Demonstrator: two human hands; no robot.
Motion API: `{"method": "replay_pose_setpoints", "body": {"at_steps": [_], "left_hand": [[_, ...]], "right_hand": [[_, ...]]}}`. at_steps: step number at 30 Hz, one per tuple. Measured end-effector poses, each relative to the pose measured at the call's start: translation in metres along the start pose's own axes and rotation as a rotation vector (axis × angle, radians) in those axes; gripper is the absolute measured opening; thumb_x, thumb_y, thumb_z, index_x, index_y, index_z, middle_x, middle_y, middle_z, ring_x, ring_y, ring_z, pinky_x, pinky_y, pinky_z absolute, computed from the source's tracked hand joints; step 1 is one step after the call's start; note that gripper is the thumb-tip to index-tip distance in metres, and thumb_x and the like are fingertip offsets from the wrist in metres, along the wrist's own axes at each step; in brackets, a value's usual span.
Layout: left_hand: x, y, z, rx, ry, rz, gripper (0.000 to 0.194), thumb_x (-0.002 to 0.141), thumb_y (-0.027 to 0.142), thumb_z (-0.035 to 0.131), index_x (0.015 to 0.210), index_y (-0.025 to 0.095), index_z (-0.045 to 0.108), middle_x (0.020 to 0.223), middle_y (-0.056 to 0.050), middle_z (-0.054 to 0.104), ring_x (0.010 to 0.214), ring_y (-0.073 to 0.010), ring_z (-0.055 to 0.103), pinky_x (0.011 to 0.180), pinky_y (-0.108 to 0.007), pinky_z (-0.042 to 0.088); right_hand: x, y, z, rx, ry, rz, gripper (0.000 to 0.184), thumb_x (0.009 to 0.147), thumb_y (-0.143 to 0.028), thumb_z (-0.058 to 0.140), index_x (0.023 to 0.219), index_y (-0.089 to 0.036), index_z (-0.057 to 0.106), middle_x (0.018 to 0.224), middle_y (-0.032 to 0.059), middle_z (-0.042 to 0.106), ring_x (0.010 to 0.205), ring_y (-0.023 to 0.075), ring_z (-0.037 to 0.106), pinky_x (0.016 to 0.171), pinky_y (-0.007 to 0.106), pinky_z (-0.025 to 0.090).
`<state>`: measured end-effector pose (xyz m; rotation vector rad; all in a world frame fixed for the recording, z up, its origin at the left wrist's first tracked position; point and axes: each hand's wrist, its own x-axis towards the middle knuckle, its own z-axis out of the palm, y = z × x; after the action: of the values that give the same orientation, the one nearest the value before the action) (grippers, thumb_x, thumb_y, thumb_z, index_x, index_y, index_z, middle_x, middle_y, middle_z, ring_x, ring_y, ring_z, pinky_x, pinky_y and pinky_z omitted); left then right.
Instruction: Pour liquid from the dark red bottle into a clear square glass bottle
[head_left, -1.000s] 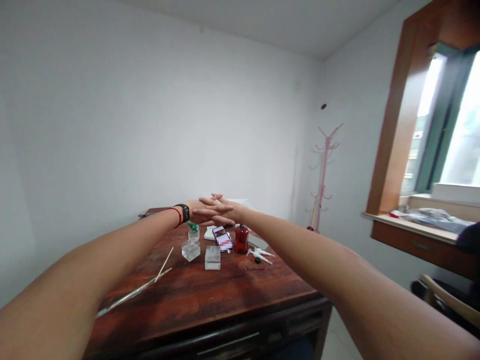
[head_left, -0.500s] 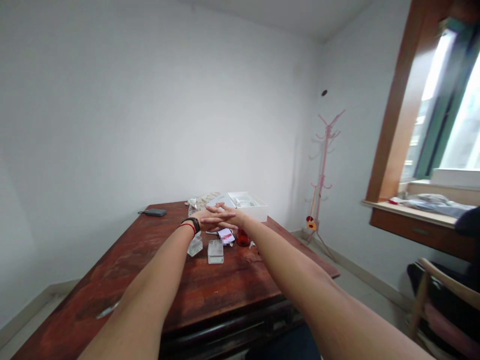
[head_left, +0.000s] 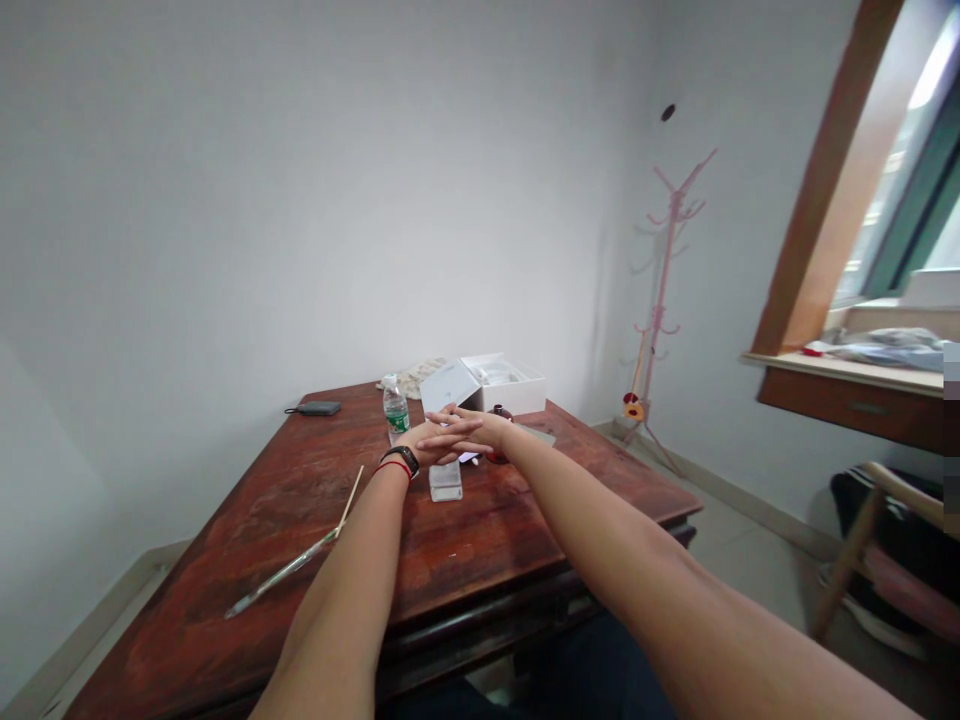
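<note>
Both arms are stretched out over a dark red wooden table (head_left: pixel 262 520). My right hand (head_left: pixel 472 430) lies flat across the back of my left hand (head_left: pixel 424 448), fingers extended on both, holding nothing. The left wrist wears a black watch (head_left: pixel 401 458) and a red cord. Just below the hands stands a small clear glass bottle (head_left: pixel 445 482). A red bottle (head_left: pixel 498 456) and a phone are mostly hidden behind the hands.
A water bottle (head_left: pixel 395 408), an open white box (head_left: pixel 487 385) and a dark flat case (head_left: pixel 319 408) sit at the table's far side. Thin sticks (head_left: pixel 300 560) lie at the left. A pink coat stand (head_left: pixel 664 300) occupies the corner; a window ledge (head_left: pixel 855 385) and chair (head_left: pixel 877 560) are right.
The view has dropped back and tilted, showing more of the table. My crossed hands have stayed together and sunk lower, over the small bottles.
</note>
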<state>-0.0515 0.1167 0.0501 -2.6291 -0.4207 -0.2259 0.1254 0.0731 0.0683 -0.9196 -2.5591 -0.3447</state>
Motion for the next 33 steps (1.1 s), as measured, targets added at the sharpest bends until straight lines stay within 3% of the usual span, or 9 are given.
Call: {"method": "replay_pose_setpoints", "body": {"at_steps": [4,7,14,18,21,23,25,28,33], "left_hand": [[-0.002,0.000,0.010,0.007,-0.032,0.071,0.043,0.105,0.024,0.076,0.145,0.020,0.064,0.159,-0.013,0.054,0.141,-0.0373,0.057,0.117,-0.063,0.048],[-0.003,0.002,0.012,0.014,-0.001,0.072,0.046,0.105,0.024,0.076,0.148,0.022,0.062,0.163,-0.013,0.050,0.146,-0.0389,0.052,0.119,-0.066,0.046],[-0.012,0.009,0.012,-0.019,0.072,0.036,0.048,0.107,0.029,0.073,0.152,0.024,0.060,0.169,-0.012,0.045,0.153,-0.0391,0.045,0.126,-0.068,0.034],[-0.027,0.007,0.005,-0.063,0.134,-0.036,0.053,0.105,0.019,0.068,0.156,0.033,0.060,0.172,-0.005,0.044,0.160,-0.0333,0.036,0.132,-0.053,0.029],[-0.045,-0.002,-0.003,-0.088,0.261,-0.252,0.048,0.100,0.013,0.067,0.147,0.016,0.066,0.176,-0.018,0.033,0.159,-0.0403,0.037,0.128,-0.054,0.037],[-0.060,-0.008,-0.006,-0.108,0.355,-0.419,0.038,0.101,0.009,0.060,0.138,0.009,0.069,0.174,-0.026,0.030,0.154,-0.0447,0.044,0.120,-0.060,0.046],[-0.076,-0.010,-0.005,-0.151,0.411,-0.520,0.028,0.103,0.008,0.059,0.128,0.010,0.072,0.165,-0.025,0.045,0.142,-0.0410,0.057,0.113,-0.058,0.053],[-0.098,-0.004,0.006,-0.255,0.458,-0.596,0.017,0.107,0.014,0.065,0.122,0.015,0.072,0.135,-0.013,0.071,0.121,-0.0295,0.071,0.105,-0.050,0.060],[-0.128,0.014,0.036,-0.411,0.605,-0.787,0.019,0.112,0.024,0.057,0.125,0.018,0.069,0.120,-0.010,0.075,0.110,-0.0266,0.075,0.100,-0.047,0.062]], "right_hand": [[-0.002,0.007,-0.001,0.010,-0.179,-0.234,0.074,0.060,0.010,0.078,0.119,-0.035,0.083,0.151,-0.0030,0.072,0.155,0.0327,0.052,0.128,0.057,0.038],[-0.003,0.016,-0.008,-0.018,-0.248,-0.326,0.083,0.063,0.013,0.077,0.127,-0.038,0.079,0.159,-0.0040,0.065,0.164,0.0364,0.037,0.132,0.066,0.030],[-0.006,0.026,-0.006,-0.026,-0.234,-0.367,0.092,0.063,0.010,0.078,0.137,-0.045,0.074,0.168,-0.0077,0.054,0.165,0.0377,0.034,0.134,0.061,0.030],[-0.011,0.024,0.008,-0.012,-0.142,-0.266,0.078,0.077,0.005,0.071,0.139,-0.043,0.073,0.173,-0.0022,0.049,0.163,0.0364,0.039,0.132,0.062,0.033],[-0.023,0.020,0.022,0.000,-0.038,-0.126,0.081,0.084,0.004,0.064,0.151,-0.041,0.062,0.178,0.0057,0.039,0.161,0.0390,0.041,0.128,0.068,0.034],[-0.034,0.016,0.033,0.019,0.040,-0.011,0.080,0.089,0.000,0.059,0.163,-0.030,0.048,0.176,0.0171,0.040,0.157,0.0401,0.047,0.124,0.067,0.041],[-0.046,0.012,0.045,0.060,0.104,0.076,0.073,0.096,-0.008,0.056,0.166,-0.018,0.041,0.167,0.0246,0.049,0.152,0.0392,0.054,0.120,0.062,0.048],[-0.064,0.003,0.064,0.145,0.176,0.177,0.061,0.104,-0.023,0.054,0.163,-0.016,0.041,0.156,0.0239,0.060,0.144,0.0375,0.061,0.119,0.061,0.051],[-0.081,-0.006,0.091,0.299,0.257,0.300,0.052,0.108,-0.034,0.049,0.157,-0.016,0.044,0.148,0.0241,0.063,0.137,0.0374,0.064,0.116,0.060,0.054]]}}
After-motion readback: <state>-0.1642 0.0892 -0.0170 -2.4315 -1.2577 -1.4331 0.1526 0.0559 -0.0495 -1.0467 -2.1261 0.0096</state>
